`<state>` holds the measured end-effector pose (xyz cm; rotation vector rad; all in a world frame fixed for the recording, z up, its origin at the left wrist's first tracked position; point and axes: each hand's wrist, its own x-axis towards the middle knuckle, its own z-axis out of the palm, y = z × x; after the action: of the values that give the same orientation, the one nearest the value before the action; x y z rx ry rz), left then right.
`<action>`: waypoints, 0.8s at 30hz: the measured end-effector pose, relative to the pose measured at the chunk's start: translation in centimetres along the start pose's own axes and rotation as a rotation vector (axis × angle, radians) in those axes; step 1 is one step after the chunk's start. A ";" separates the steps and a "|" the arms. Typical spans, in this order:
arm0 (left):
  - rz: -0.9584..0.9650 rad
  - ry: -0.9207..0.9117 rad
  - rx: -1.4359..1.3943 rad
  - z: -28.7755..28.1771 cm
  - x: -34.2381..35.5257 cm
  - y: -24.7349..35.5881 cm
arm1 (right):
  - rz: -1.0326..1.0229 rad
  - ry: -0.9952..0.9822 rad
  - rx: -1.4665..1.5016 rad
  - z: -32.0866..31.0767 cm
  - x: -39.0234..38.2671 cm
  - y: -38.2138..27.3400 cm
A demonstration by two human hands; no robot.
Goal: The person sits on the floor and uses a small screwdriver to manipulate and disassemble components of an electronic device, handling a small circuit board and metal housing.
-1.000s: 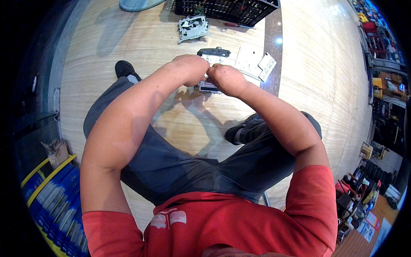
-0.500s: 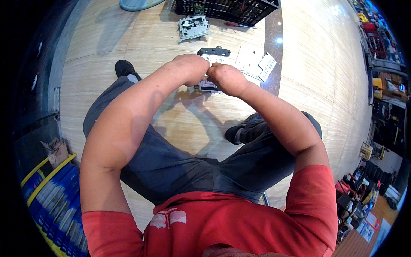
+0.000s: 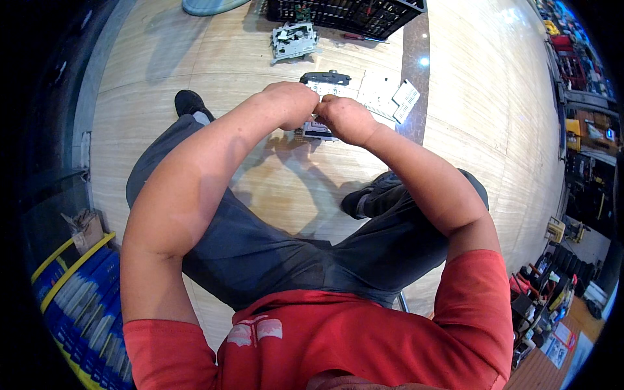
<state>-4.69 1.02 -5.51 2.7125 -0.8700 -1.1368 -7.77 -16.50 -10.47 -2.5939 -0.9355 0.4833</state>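
Observation:
My left hand (image 3: 290,104) and my right hand (image 3: 346,119) meet over a silvery metal electronics unit (image 3: 318,130) on the floor. Both have their fingers curled closed, the fingertips nearly touching. Whatever lies between those fingers is hidden or too small to make out. At the unit's far end is a black panel (image 3: 325,78) with a small knob-like bump. Its middle is mostly covered by my hands. Just right of my right hand lie a pale flat metal plate (image 3: 378,90) and a smaller slotted metal piece (image 3: 406,101).
Beyond the unit sits a bare metal mechanism (image 3: 294,43), with a black plastic crate (image 3: 344,18) behind it. A red-handled screwdriver (image 3: 355,37) lies before the crate. My shoes flank the work, left shoe (image 3: 189,104) and right shoe (image 3: 356,203). Cluttered shelves line the right side.
My hands stay almost in place over the unit. A yellow spot that showed beside my right fingers is no longer visible, and the right fingers have shifted very slightly.

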 end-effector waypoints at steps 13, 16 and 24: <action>0.000 0.008 0.001 0.2 0.2 -0.1 | 0.043 -0.031 -0.037 -0.1 0.1 -0.3; 0.006 0.007 0.013 0.1 0.1 -0.1 | 0.020 -0.043 -0.035 -0.1 0.1 0.0; 0.023 0.027 0.002 0.3 0.1 -0.2 | -0.016 -0.037 -0.006 -0.1 0.0 -0.1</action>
<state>-4.70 1.17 -5.85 2.7051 -0.8966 -1.0937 -7.75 -16.47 -10.37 -2.5888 -0.9707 0.5267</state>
